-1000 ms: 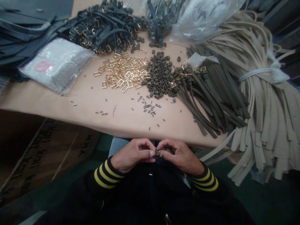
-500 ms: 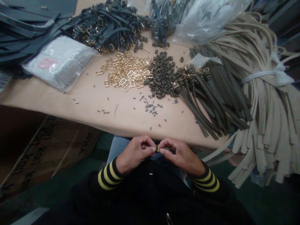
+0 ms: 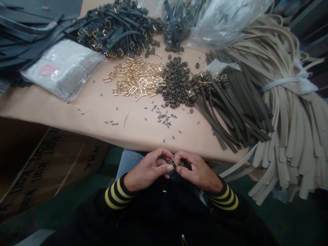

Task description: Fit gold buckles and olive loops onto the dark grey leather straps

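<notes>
Just off the table's near edge, my left hand (image 3: 150,169) and my right hand (image 3: 198,171) meet with pinched fingers. Between the fingertips is a small gold buckle (image 3: 173,161) on a dark olive strap, held from both sides. Most of the strap is hidden by the fingers. On the table (image 3: 84,119) lie a pile of gold buckles (image 3: 139,78), a heap of olive loops (image 3: 176,82) and scattered small metal pieces (image 3: 164,117). Olive straps (image 3: 238,99), some with buckles, lie to the right of the loops.
Dark straps with buckles (image 3: 115,29) cover the back. A plastic-wrapped packet (image 3: 64,68) lies left, beside dark strips (image 3: 23,41). Clear plastic bags (image 3: 220,24) stand behind; a tied beige strap bundle (image 3: 287,102) overhangs the right edge. A cardboard box (image 3: 64,160) is below left.
The buckle has tilted between my fingertips, and more of the olive strap shows at my left fingers. My left fingers have shifted around it. The view has moved slightly.
</notes>
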### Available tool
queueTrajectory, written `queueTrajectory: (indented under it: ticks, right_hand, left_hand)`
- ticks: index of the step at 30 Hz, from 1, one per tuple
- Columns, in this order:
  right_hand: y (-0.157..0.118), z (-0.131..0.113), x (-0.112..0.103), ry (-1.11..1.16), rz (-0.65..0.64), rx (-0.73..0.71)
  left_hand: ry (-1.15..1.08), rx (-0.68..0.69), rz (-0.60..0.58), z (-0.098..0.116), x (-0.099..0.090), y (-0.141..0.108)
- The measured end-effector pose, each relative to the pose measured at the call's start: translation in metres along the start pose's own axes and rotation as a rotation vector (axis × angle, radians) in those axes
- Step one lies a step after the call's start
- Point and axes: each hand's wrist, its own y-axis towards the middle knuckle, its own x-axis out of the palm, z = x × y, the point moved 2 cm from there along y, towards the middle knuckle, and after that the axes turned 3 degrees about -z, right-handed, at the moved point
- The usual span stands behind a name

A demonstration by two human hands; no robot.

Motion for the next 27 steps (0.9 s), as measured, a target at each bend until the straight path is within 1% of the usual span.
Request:
queueTrajectory:
  ticks: [3,7,10,13,15,18,23,27]
  right_hand:
    - [-0.002,-0.001,0.0,-0.013,-0.031,0.014]
    - [-0.004,-0.004,-0.002,-0.026,-0.04,0.025]
    - [-0.005,-0.007,-0.004,-0.05,-0.05,0.078]
    - [-0.005,-0.01,-0.006,-0.076,-0.025,0.158]
    - [-0.006,-0.011,-0.006,-0.092,0.005,0.184]
    - [-0.007,-0.012,-0.003,-0.143,0.04,0.192]
    - [-0.009,-0.015,0.0,-0.262,0.071,0.215]
    - [-0.008,-0.022,-0.003,-0.33,0.075,0.193]
  left_hand:
    - [-0.135,-0.041,-0.016,-0.002,-0.002,0.002]
    - [-0.296,-0.061,-0.045,-0.006,0.0,0.003]
    - [-0.343,-0.061,-0.071,-0.007,0.001,0.001]
    - [-0.322,-0.008,-0.049,-0.006,0.002,-0.002]
    - [-0.305,0.026,-0.02,-0.007,0.002,-0.003]
    - [-0.244,0.037,0.004,-0.01,0.001,-0.002]
    - [-0.067,0.013,0.0,-0.009,0.0,0.001]
    - [0.037,0.081,0.044,-0.002,0.001,0.003]
